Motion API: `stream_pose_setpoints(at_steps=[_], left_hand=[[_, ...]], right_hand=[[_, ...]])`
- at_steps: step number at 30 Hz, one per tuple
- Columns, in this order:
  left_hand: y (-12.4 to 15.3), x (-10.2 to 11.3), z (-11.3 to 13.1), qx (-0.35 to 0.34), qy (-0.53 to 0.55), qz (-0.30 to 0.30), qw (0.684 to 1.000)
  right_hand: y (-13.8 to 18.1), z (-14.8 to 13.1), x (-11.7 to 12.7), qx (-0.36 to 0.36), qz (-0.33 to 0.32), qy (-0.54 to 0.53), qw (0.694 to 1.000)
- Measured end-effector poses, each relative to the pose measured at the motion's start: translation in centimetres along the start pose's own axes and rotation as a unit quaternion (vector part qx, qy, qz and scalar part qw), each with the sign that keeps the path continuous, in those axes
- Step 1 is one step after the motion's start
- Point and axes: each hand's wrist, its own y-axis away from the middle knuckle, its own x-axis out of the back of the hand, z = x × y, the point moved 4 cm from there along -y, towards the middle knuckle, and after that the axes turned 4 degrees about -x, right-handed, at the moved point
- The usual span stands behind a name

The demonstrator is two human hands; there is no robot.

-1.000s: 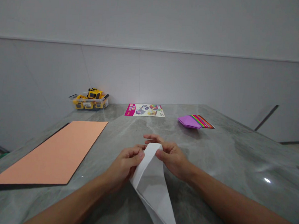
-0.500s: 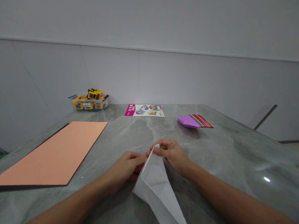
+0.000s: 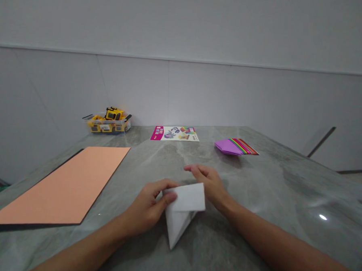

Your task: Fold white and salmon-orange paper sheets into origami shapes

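A folded piece of white paper (image 3: pixel 190 198) is in front of me, with a flat band across its top and a point directed toward me. My left hand (image 3: pixel 150 200) pinches its left edge, thumb on the near face and fingers behind. Just behind the paper's right side is my right hand (image 3: pixel 210 183), its fingers stretched out to the left above the paper's top edge. It appears to hold nothing; part of it is hidden by the paper.
A stack of orange paper (image 3: pixel 66 184) lies on the grey marbled table (image 3: pixel 155 162) at left. Farther back are a clear box of yellow toy vehicles (image 3: pixel 108 123), a printed sheet (image 3: pixel 175 133), and a purple folded paper piece with rainbow stripes (image 3: pixel 235 147). A wall (image 3: pixel 198 92) stands behind.
The white paper has been turned, so its point now faces me and a flat band shows on top. My right hand has let go of it; my left hand now grips its left edge.
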Motion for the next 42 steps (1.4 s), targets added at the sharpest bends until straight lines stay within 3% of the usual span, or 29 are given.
stream_pose_setpoints(at_steps=[3, 6, 11, 17, 22, 29, 38, 42], left_hand=[[-0.3, 0.2, -1.1, 0.047, 0.013, 0.058, 0.997], [-0.4, 0.2, -1.3, 0.045, -0.004, 0.083, 0.996], [-0.2, -0.2, 0.0, -0.049, -0.082, 0.08, 0.992], [-0.3, -0.7, 1.1, -0.129, -0.152, 0.051, 0.979], [-0.1, -0.4, 1.0, -0.121, -0.188, 0.103, 0.969], [-0.2, -1.2, 0.7, -0.129, -0.174, 0.044, 0.975], [-0.6, -1.5, 0.7, -0.117, -0.144, 0.045, 0.982], [-0.8, -1.7, 0.9, -0.118, -0.147, 0.017, 0.982]], right_hand=[[0.8, -1.7, -0.1, 0.108, -0.087, -0.039, 0.99], [1.6, -2.0, -0.8, 0.115, -0.168, -0.025, 0.979], [1.7, -1.6, -1.0, 0.106, -0.134, 0.047, 0.984], [2.0, -2.6, -1.3, 0.127, -0.17, 0.017, 0.977], [2.3, -2.7, -1.7, 0.059, -0.194, -0.016, 0.979], [2.1, -2.2, -1.8, 0.007, -0.256, -0.049, 0.965], [1.6, -2.2, -1.9, 0.0, -0.231, -0.021, 0.973], [1.5, -2.2, -1.7, 0.033, -0.153, -0.01, 0.988]])
